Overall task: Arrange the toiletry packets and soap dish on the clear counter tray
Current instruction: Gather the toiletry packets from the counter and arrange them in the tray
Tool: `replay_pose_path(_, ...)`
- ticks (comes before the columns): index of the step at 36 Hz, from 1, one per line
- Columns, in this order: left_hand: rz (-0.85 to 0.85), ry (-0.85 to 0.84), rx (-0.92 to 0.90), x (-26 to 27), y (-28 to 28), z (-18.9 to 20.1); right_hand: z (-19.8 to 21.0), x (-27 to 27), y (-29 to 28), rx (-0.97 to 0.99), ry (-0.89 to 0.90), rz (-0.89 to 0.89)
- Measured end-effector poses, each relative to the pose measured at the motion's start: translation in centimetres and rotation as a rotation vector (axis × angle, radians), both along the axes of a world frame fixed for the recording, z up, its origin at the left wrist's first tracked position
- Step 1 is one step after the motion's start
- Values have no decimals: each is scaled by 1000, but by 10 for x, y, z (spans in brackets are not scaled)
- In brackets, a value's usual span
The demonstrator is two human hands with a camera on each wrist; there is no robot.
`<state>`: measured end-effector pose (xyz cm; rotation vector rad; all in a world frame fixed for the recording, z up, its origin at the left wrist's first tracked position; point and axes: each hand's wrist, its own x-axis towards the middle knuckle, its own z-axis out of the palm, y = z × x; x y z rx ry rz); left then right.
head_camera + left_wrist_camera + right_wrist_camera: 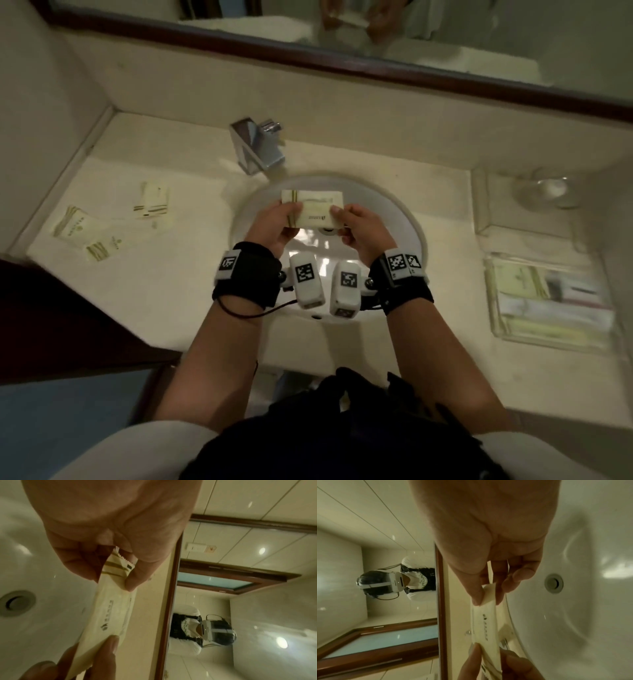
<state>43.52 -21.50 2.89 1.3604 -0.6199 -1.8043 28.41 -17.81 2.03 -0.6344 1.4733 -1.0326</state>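
Note:
Over the sink basin I hold a small stack of cream toiletry packets with gold stripes. My left hand pinches the striped left end, thumb on top. My right hand pinches the plain right end. More packets lie loose on the counter at the left, with others nearer the corner. The clear tray sits on the counter at the right with packets inside. A clear glass soap dish stands behind it.
A chrome faucet stands behind the basin. A wood-framed mirror runs along the back wall. A clear box edge borders the soap dish. A dark wooden edge lies at the lower left.

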Motion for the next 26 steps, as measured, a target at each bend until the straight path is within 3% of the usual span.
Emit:
replay_pose_path(16,-252,-122,30,-199,94,9,5,-188,124,32,-41,-260)
replay_pose_path(26,-396,-164,27,-288,141,3,-7,-269,183,59,-38,-413)
